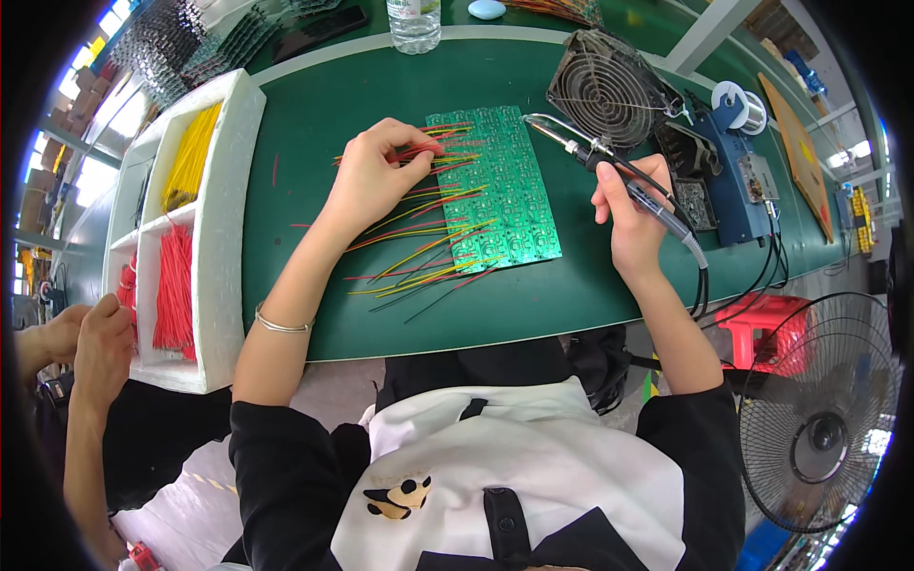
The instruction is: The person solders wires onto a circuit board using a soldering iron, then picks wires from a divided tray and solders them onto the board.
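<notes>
A green circuit board panel (514,190) lies on the green bench mat, with red, yellow and black wires (419,228) reaching onto it from its left edge. My left hand (381,176) is over the board's upper left edge, thumb and fingers pinched on red wires (409,150). In my right hand (630,214) is a soldering iron (657,207) with a curved metal feed tube, gripped like a pen. Its tip end points up and left, close to the board's upper right corner. The joints under my left fingertips are hidden.
At the left stands a white foam box (221,238) holding yellow wires (193,157) and red wires (174,290); another person's hands (100,338) are beside it. A small fan (609,90), a blue soldering unit (738,176) with a solder spool (741,107), and a bottle (414,24) stand farther back.
</notes>
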The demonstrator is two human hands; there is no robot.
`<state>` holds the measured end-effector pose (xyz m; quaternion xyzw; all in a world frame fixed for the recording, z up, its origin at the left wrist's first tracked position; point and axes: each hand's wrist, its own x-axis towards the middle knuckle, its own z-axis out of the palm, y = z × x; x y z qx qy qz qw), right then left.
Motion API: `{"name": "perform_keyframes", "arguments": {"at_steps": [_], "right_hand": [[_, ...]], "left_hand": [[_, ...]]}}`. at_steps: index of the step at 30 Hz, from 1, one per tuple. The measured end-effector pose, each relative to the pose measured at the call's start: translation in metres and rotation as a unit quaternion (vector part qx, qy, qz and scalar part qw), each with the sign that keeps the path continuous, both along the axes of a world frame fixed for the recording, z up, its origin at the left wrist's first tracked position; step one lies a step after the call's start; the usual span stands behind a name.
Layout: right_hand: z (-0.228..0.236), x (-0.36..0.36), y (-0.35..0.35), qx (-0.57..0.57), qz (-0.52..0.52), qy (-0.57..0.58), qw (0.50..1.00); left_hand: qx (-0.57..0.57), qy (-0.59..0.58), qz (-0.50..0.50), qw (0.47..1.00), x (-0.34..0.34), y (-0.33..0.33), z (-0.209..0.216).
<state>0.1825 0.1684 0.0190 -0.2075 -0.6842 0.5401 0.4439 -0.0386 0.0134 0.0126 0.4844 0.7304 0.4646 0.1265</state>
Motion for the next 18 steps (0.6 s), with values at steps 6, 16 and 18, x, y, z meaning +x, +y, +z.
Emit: {"name": "perform_keyframes", "arguments": {"at_steps": [6,16,18], "right_hand": [[-0.0003,-0.0013,-0.0030,-0.009,0.023,-0.003,1.000],[-0.0020,-0.0059,-0.0091,-0.048,0.071,-0.014,0.996],[-0.0028,-0.0072,-0.0097,-0.043,0.075,-0.013,0.996]], "left_hand": [[-0.022,-0.016,-0.002,1.000,-0.0024,0.0010,0.0001],[-0.024,-0.010,-0.005,1.000,-0.0048,-0.0001,-0.0010],[-0.030,-0.004,-0.001,1.000,-0.0052,-0.0015,-0.0018]]}}
